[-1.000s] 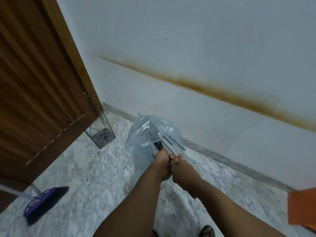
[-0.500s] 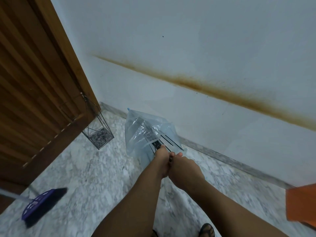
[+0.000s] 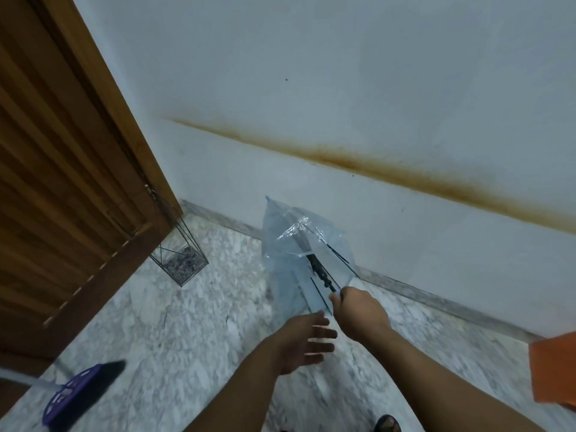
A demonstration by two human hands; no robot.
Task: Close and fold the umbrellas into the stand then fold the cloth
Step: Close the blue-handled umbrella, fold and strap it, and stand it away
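Right hand (image 3: pixel 361 313) grips umbrella (image 3: pixel 304 244) shaft; left hand (image 3: pixel 304 341) open, fingers spread, empty. Risk: loose canopy springs open, ribs snag stand (image 3: pixel 180 260).

A grey-and-white speckled marble floor (image 3: pixel 187 332) runs from the near edge back to a white wall, edged there by a narrow skirting strip of the same stone (image 3: pixel 436 302). At far left, close to the corner of a brown slatted wooden door, a black wire-frame stand with a square base (image 3: pixel 182 263) sits on the floor, tapering upward. At near left a purple plastic broom head with dark bristles (image 3: pixel 79 392) lies on the marble, its pale handle running off the left edge. At the bottom edge, a dark sandalled foot (image 3: pixel 388 424) rests on the floor.
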